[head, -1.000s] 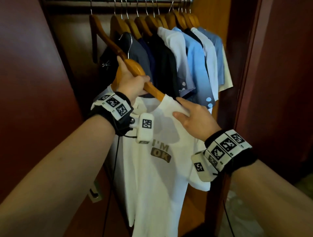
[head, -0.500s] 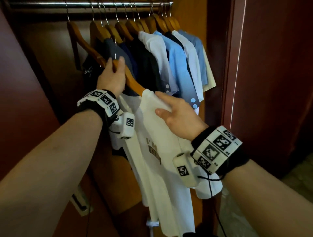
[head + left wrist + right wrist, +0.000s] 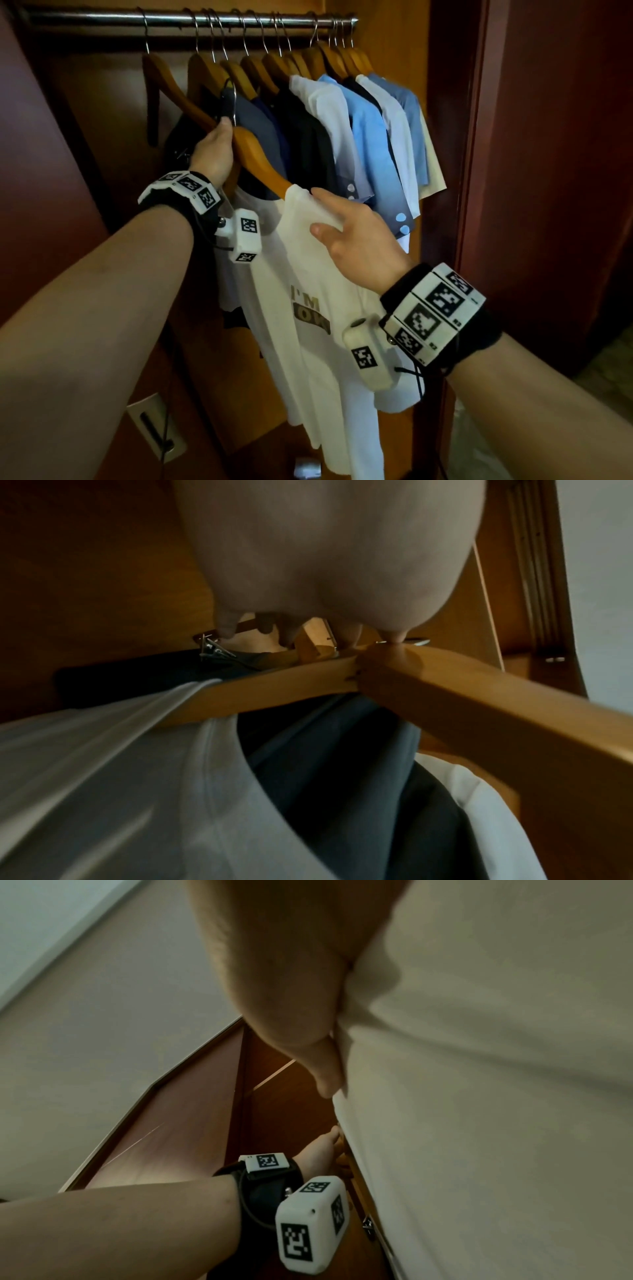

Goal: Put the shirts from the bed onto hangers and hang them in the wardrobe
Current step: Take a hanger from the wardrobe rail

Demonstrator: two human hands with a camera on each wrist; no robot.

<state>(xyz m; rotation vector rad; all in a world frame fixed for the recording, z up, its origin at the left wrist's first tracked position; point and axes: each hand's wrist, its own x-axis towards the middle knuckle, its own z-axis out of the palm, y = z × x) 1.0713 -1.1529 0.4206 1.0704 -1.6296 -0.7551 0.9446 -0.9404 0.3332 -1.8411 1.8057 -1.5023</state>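
So left hand [image 3: 214, 154] is wrapped around the wooden hanger [image 3: 260, 161] below the rail [image 3: 191, 19], while right hand [image 3: 356, 233] pinches the white t-shirt [image 3: 308, 281] at the shoulder.

Left end of wooden hanger [image 3: 260, 161] hidden behind left hand [image 3: 214, 154]; right end covered by white T-shirt [image 3: 308, 281], hem cut off at the bottom edge. Right hand [image 3: 356, 236] fingertips concealed behind shoulder fabric. Small pale object [image 3: 307, 467] on wardrobe floor too blurred to identify.
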